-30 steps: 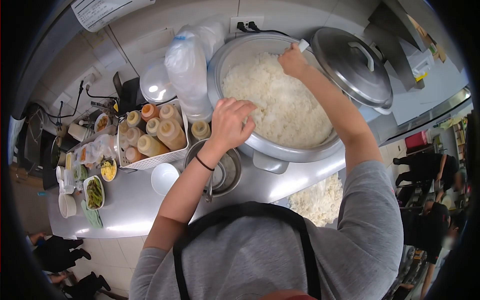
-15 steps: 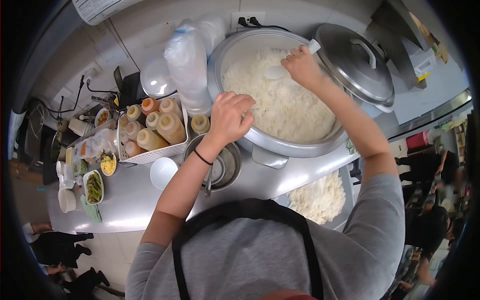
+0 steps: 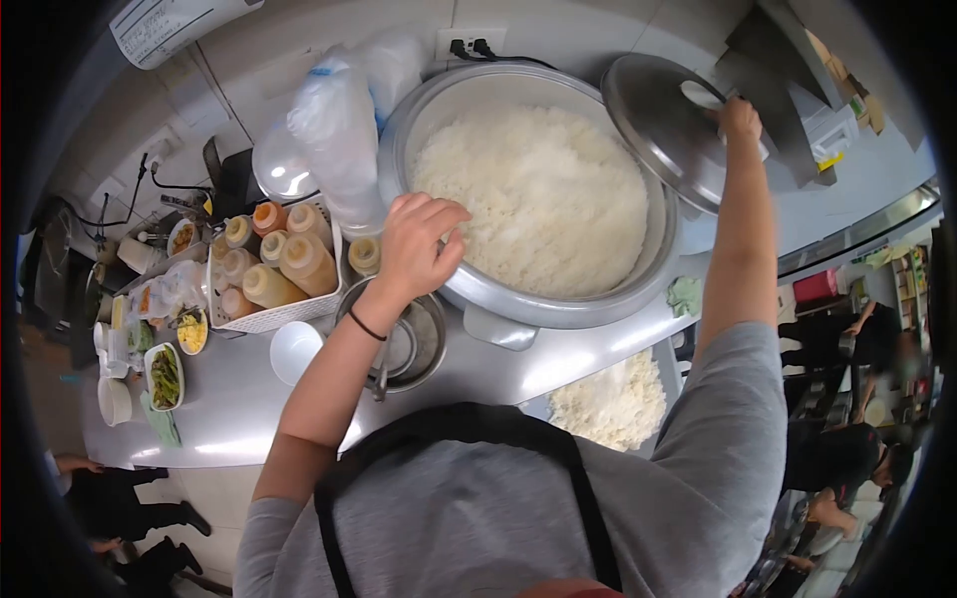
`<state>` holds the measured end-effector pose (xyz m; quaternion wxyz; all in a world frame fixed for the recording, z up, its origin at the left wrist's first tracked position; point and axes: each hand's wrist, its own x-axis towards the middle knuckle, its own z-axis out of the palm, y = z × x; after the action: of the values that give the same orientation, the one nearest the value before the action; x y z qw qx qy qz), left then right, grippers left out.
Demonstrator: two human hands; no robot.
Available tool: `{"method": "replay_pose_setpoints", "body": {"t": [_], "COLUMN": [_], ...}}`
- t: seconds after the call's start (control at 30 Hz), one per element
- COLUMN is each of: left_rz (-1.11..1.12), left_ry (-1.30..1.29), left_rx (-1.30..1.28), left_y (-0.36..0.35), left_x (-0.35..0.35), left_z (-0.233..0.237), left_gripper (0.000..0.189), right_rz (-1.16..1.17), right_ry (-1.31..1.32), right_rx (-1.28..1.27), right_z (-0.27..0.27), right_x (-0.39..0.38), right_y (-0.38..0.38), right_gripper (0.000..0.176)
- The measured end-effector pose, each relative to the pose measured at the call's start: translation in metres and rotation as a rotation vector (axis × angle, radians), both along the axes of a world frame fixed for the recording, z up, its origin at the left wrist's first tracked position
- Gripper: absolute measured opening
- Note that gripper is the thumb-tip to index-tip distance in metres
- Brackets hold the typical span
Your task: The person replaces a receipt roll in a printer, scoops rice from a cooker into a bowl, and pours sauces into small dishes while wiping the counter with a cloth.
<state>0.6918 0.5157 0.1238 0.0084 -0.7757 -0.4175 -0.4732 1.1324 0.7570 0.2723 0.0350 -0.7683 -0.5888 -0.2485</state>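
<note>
A large metal rice pot (image 3: 399, 125) full of white rice (image 3: 538, 199) stands in front of me. My left hand (image 3: 424, 239) is at its near left rim, fingers loosely bent and thumb apart, with nothing visible in it. Out to the right, my right hand (image 3: 740, 122) is closed at the handle of the domed metal lid (image 3: 653, 110), which leans beside the pot's right rim. A white rice paddle (image 3: 702, 95) also appears to be in that hand, its blade sticking out to the left over the lid; the grip is partly hidden.
Sauce bottles fill a white basket (image 3: 264, 317) on the left. A metal bowl (image 3: 436, 349) and a white bowl (image 3: 296, 352) sit near my left forearm. Below the counter edge is a tray with rice (image 3: 613, 404). Plastic bags (image 3: 334, 140) stand behind. Other people are at both sides.
My right hand has moved right with the paddle, from above the rice to the lid's handle. The lid has tilted. My left hand stays by the rim as the view shifts slightly.
</note>
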Motion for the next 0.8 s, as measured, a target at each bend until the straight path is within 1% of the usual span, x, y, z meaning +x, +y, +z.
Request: {"method": "replay_pose_setpoints", "body": {"t": [0.03,0.07,0.13,0.17,0.2,0.27,0.3,0.33,0.4,0.43,0.47,0.5,0.53,0.57,0.6,0.63,0.73,0.8], "left_rz": [-0.001,0.009,0.006,0.006,0.027,0.007,0.001,0.012,0.029,0.04,0.046,0.05,0.06,0.036,0.011,0.008,0.035,0.047], "left_ry": [-0.001,-0.024,-0.003,-0.016,-0.015,-0.03,0.007,0.013,0.014,0.019,0.012,0.007,0.014,0.01,0.007,0.011,0.012,0.011], "left_rx": [0.003,0.023,-0.007,0.013,0.021,0.036,0.021,0.02,0.051,0.046,0.018,-0.011,-0.016,0.019,0.055,0.07,0.103,0.077], "left_y": [0.0,0.001,-0.002,-0.001,0.0,-0.001,-0.002,-0.003,-0.005,-0.007,-0.009,-0.011,-0.012,-0.011,-0.009,-0.006,-0.008,-0.009], "left_x": [0.002,0.003,0.0,-0.001,0.0,-0.002,-0.004,-0.005,-0.004,-0.004,-0.004,-0.004,-0.006,-0.007,-0.008,-0.01,-0.009,-0.01], "left_z": [0.0,0.001,0.001,-0.001,-0.002,-0.002,-0.001,0.0,0.001,0.003,0.005,0.007,0.007,0.006,0.003,-0.001,0.0,-0.002], "left_gripper": [0.013,0.013,0.013,0.013,0.013,0.012,0.017,0.017,0.035,0.035,0.049,0.064,0.064,0.072,0.081,0.086,0.087,0.087], "right_rz": [-0.008,-0.023,0.063,0.133,0.135,0.21,0.231,0.252,0.289,0.339,0.351,0.433,0.513,0.585,0.686,0.699,0.771,0.863], "right_ry": [-0.028,-0.023,-0.058,-0.102,-0.072,-0.183,-0.203,-0.221,-0.19,-0.18,-0.174,-0.153,-0.131,-0.127,-0.124,-0.119,-0.109,-0.096], "right_rx": [-0.03,0.039,0.123,0.149,0.145,0.199,0.218,0.238,0.233,0.244,0.24,0.256,0.275,0.269,0.281,0.246,0.177,0.176], "right_z": [-0.015,-0.03,-0.049,-0.051,-0.049,-0.039,-0.033,-0.026,-0.011,-0.007,-0.006,-0.006,-0.008,-0.013,-0.017,-0.021,-0.034,-0.045], "right_x": [0.015,0.03,0.04,0.037,0.033,0.024,0.017,0.006,-0.028,-0.041,-0.055,-0.068,-0.079,-0.088,-0.102,-0.117,-0.155,-0.167], "right_y": [0.006,0.019,0.024,0.015,0.012,-0.006,-0.017,-0.028,-0.062,-0.077,-0.088,-0.1,-0.108,-0.113,-0.121,-0.13,-0.147,-0.147], "right_gripper": [0.037,0.026,0.017,0.016,0.016,0.017,0.018,0.019,0.024,0.034,0.034,0.037,0.04,0.043,0.043,0.043,0.043,0.043]}}
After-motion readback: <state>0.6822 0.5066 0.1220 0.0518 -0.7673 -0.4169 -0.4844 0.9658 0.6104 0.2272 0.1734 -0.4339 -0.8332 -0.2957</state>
